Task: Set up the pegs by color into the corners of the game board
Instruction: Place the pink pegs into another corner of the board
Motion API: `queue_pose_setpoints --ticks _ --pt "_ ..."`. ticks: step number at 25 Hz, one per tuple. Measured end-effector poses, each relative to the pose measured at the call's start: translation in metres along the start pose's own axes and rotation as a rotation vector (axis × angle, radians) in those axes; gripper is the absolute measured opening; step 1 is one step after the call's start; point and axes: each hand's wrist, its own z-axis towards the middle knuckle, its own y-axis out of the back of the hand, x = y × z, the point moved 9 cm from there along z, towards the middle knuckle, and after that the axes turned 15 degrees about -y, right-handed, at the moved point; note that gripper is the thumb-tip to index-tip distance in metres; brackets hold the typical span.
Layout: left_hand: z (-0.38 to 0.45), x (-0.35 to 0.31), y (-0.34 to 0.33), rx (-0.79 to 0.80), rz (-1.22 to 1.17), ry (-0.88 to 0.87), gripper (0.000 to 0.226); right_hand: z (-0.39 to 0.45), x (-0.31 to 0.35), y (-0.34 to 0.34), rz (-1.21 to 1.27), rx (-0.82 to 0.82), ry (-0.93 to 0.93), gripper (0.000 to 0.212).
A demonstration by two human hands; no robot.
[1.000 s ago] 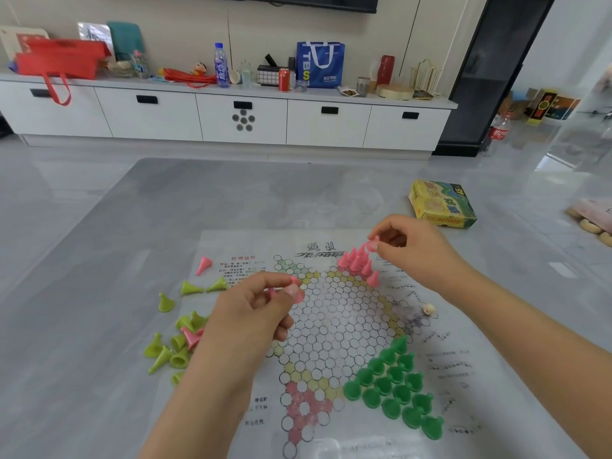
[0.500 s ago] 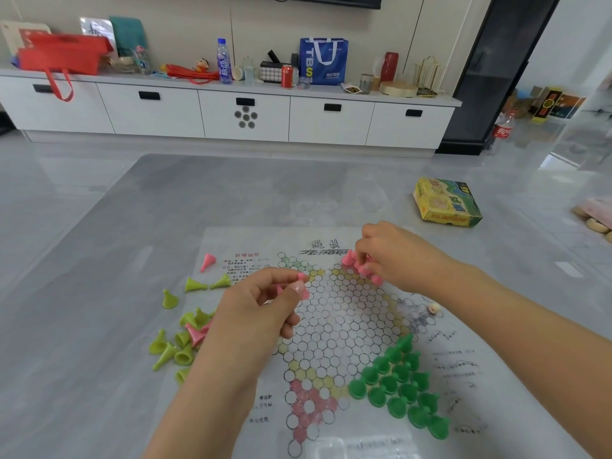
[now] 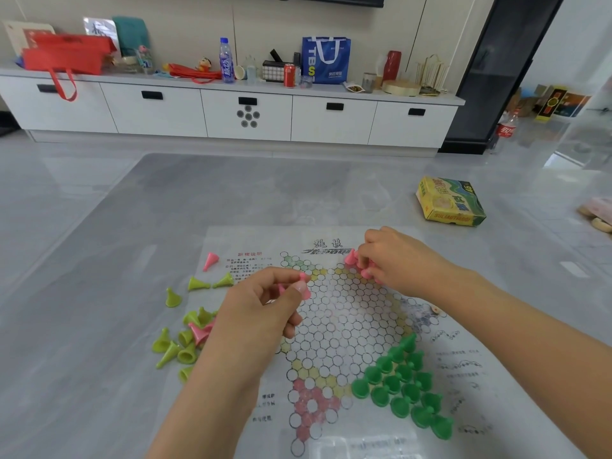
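Board | dk-green pegs fill corner | L hand & R hand pinch pink pegs

Left hand pinches pink pegs; right hand on board.

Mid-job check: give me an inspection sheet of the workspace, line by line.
Surface: grey table with the paper game board lying flat.
Job's things: dark green pegs fill the near right corner; pink pegs stand at the far right corner; lime pegs and loose pink pegs lie off the board's left edge.
Clutter: yellow-green box on the table.
Hands: left hand pinches pink pegs; right hand rests on the far pink cluster.
Cables: nothing seen.
Surroundings: white sideboard with bags, bottle, can.
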Motion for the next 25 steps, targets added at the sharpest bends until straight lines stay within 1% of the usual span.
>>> queue_pose_setpoints --ticks 3,6,8,9,11,13,18,20,21,23,25 --pt "0.000 0.000 0.001 -0.009 -0.007 0.002 0.013 -0.003 0.000 0.004 0.024 0.001 0.002 0.011" --pt "0.000 0.001 -0.001 -0.001 -0.026 0.017 0.006 -0.008 0.007 0.025 0.061 -0.062 -0.003 0.013" --pt "0.000 0.001 -0.003 0.002 -0.039 0.018 0.005 -0.015 0.022 0.041 0.159 -0.081 0.039 0.014" --pt "0.000 0.000 -0.003 0.000 -0.041 0.017 0.009 -0.019 0.033 0.046 0.248 -0.052 0.071 0.016" --pt "-0.001 -0.001 -0.002 -0.006 -0.044 0.016 0.016 -0.028 0.052 0.047 0.458 0.081 0.110 0.019" --pt "-0.002 -0.002 0.002 -0.017 -0.035 0.019 0.019 -0.034 0.064 0.043 0.584 0.197 0.116 0.020" --pt "-0.003 -0.003 0.019 -0.062 0.024 -0.004 0.021 -0.034 0.082 0.037 0.735 0.292 0.144 0.018" --pt "0.000 -0.004 0.036 -0.130 0.023 -0.024 0.016 -0.027 0.084 0.032 0.789 0.268 0.101 0.019" --pt "0.001 -0.003 0.047 -0.184 0.009 -0.027 0.012 -0.024 0.085 0.028 0.776 0.247 0.066 0.019" --pt "0.000 0.000 0.070 -0.288 -0.084 -0.018 0.004 -0.020 0.096 0.016 0.638 0.222 0.055 0.017" --pt "0.000 0.003 0.085 -0.357 -0.204 -0.011 0.008 -0.024 0.119 0.004 0.451 0.227 0.159 0.018"
